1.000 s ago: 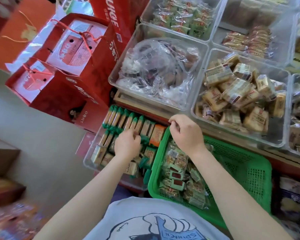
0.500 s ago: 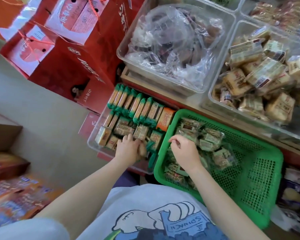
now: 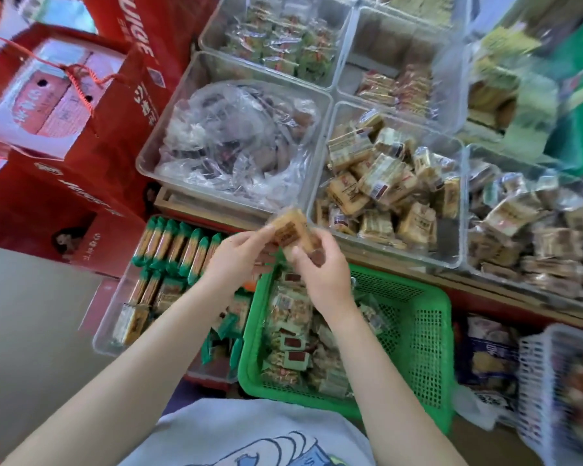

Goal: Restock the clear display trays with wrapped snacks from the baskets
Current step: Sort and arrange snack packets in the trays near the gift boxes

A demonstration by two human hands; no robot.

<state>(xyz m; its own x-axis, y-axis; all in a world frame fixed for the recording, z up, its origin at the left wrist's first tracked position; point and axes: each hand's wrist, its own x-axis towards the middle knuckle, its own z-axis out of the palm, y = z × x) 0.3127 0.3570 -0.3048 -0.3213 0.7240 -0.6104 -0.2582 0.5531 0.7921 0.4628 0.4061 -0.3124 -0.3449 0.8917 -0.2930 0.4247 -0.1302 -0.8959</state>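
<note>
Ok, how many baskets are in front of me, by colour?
Green basket: 1
White basket: 1
Total: 2

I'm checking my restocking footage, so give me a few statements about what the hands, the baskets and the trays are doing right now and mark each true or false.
1. Both hands hold wrapped snacks above the green basket. True: the left hand and right hand grip the tan wrapped snacks between them.
2. The green basket is empty. False: wrapped snacks lie in its left part.
3. The clear tray with the crumpled plastic bag sits left of the tray of tan snack packs. True.
4. The green-ended snack bars lie in the green basket. False: they lie in a clear tray left of it.
5. A white basket stands at the right of the green one. True.
</note>
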